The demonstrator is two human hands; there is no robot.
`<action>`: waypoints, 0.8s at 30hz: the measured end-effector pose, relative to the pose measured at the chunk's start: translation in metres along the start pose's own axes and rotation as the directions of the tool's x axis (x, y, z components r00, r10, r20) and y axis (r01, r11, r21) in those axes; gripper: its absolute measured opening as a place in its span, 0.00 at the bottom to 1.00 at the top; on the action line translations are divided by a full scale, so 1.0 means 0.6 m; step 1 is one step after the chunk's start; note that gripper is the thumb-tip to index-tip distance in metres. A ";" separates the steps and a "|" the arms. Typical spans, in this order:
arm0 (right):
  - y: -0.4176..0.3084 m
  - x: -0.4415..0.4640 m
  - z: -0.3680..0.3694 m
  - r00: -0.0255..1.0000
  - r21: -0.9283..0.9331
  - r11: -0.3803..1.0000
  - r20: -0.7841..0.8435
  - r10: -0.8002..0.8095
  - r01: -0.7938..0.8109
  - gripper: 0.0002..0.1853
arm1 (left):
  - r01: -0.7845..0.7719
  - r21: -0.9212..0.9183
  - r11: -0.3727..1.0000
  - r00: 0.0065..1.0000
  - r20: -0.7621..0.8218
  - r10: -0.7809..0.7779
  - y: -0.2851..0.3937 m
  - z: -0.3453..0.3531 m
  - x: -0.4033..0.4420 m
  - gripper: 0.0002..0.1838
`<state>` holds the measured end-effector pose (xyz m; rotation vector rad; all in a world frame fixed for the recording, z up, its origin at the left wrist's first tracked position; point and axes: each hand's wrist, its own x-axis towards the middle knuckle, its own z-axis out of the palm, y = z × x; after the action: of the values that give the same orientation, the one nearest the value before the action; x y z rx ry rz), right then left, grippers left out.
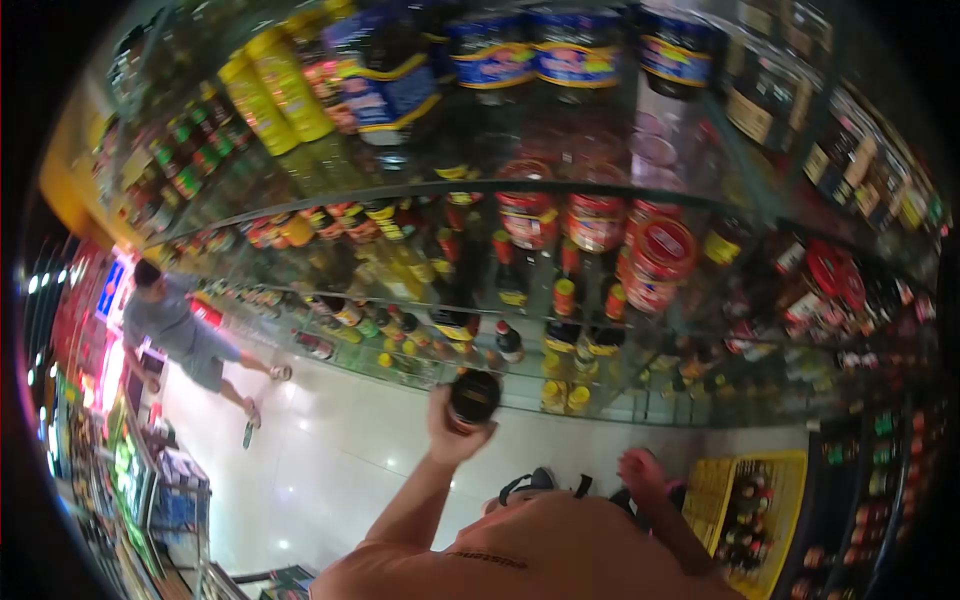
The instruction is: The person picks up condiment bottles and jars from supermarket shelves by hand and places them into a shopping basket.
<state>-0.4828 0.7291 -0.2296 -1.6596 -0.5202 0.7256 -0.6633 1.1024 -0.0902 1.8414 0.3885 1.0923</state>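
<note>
My left hand (454, 438) is raised in front of the glass shelves, its fingers wrapped around a jar with a black lid (474, 396). The lid faces me, and most of the jar's body is hidden beneath it. Just beyond it, a dark bottle with a red cap (508, 341) stands on a low shelf. My right hand (640, 468) hangs at my side near a yellow crate (795, 520); it looks small and blurred, and I cannot tell how its fingers are set.
Glass shelves (400, 205) curve across the upper view, bearing red-lidded tubs (658, 262), blue-labelled bottles (490, 55) and yellow containers (285, 90). Another person (180, 325) stands in the aisle on the left, on a pale tiled floor (330, 430). A display rack (180, 500) stands lower left.
</note>
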 end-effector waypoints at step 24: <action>-0.185 -0.132 -0.258 0.985 0.432 0.902 -0.144 0.098 -0.027 0.27 | 0.863 -0.147 0.483 0.306 0.913 -0.269 0.099 0.474 -0.235 0.32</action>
<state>-0.4244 0.5898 -0.0890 -1.3090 -0.1709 0.6864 -0.5203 0.8221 -0.1632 1.1347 0.1050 -0.2819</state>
